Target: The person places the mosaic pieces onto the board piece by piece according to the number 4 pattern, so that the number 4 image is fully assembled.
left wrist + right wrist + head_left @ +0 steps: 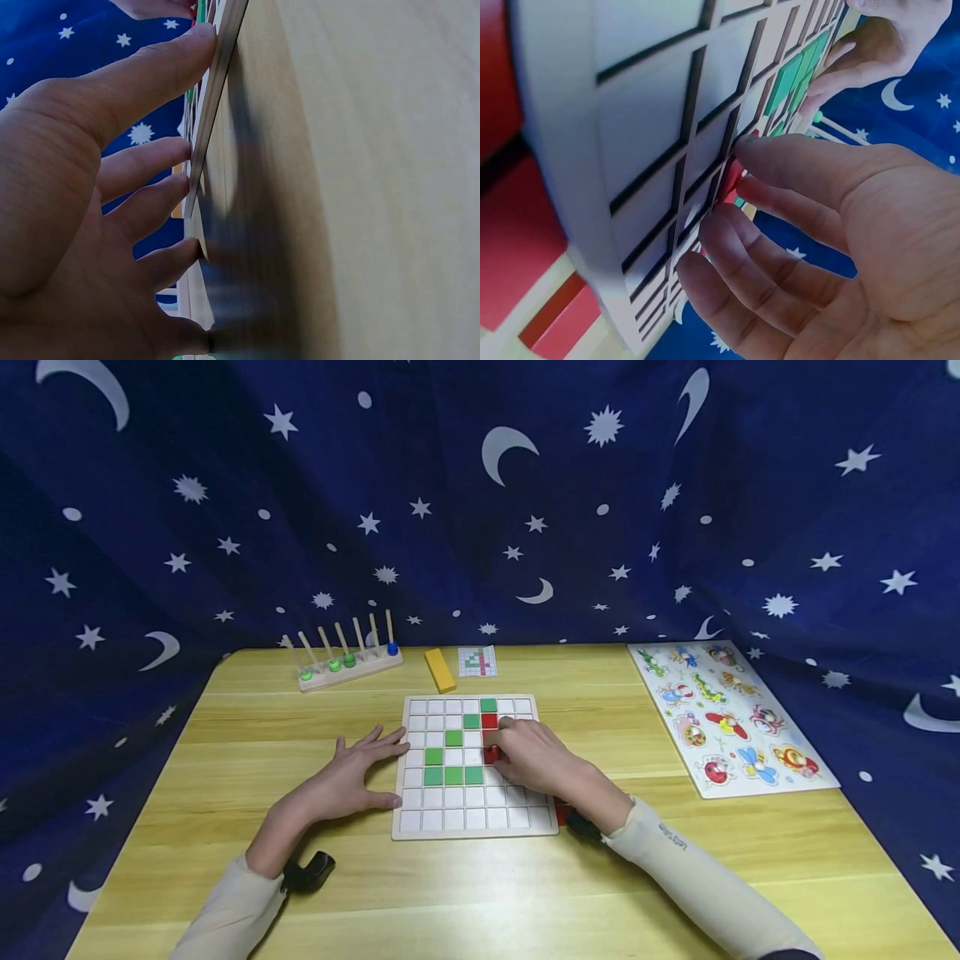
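A white grid board (pixel 454 820) lies on the wooden table, with several green square tiles (pixel 453 775) set in a stepped line and a row along it. Red tiles (pixel 490 721) run down one column, partly hidden by my right hand (pixel 536 752). Thumb and forefinger of that hand pinch a red tile (pixel 732 178) at its square on the board. My left hand (pixel 341 781) is spread at the board's left edge, its thumb (pixel 199 45) and some fingertips touching the rim.
More red tiles (pixel 525 247) lie beside the board under my right wrist. Behind the board are a pattern card (pixel 477 662), a yellow block (pixel 439 671) and a peg stand (pixel 352 673) with green and blue beads. An insect puzzle board (pixel 727 724) lies at the right.
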A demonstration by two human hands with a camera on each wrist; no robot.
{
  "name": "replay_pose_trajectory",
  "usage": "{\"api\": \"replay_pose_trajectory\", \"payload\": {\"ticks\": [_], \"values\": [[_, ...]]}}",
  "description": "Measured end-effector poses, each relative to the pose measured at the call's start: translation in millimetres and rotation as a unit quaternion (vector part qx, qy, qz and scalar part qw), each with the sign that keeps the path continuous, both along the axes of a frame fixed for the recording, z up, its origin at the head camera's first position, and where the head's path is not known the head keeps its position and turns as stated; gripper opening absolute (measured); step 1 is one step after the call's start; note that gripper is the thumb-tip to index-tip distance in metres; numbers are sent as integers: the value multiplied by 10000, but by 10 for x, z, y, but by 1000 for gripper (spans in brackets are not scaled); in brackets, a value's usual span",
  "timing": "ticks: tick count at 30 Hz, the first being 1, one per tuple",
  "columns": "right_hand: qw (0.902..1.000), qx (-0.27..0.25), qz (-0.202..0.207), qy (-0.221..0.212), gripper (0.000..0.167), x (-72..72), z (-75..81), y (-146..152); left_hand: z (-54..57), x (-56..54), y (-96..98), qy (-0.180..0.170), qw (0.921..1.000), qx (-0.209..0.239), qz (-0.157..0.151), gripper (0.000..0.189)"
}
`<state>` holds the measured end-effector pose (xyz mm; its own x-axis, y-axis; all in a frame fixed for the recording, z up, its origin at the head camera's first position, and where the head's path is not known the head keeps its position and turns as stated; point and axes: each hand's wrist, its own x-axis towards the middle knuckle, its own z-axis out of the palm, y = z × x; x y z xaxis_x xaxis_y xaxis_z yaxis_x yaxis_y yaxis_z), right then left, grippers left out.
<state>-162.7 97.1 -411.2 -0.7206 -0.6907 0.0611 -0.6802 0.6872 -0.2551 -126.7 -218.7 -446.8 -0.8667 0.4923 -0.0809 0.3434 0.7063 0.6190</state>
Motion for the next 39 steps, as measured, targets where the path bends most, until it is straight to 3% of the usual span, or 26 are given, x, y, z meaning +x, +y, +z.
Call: {"api": "replay_pose_trajectory", "payload": {"ticks": [4,15,28,39], "values": [[9998,50,-186,-79,26,3,17,66,1,4,1,-15,10000,-33,9,79],[9967,-30,-803,-75,26,79,57,525,-8,-4,6,-23,10000,-23,-3,79],[9963,-82,-856,-40,24,261,44,818,-10,-21,-2,-118,9999,-32,17,80],[9949,-76,-994,-148,26,199,-67,858,-26,-25,-8,-162,9999,-33,20,81]]}}
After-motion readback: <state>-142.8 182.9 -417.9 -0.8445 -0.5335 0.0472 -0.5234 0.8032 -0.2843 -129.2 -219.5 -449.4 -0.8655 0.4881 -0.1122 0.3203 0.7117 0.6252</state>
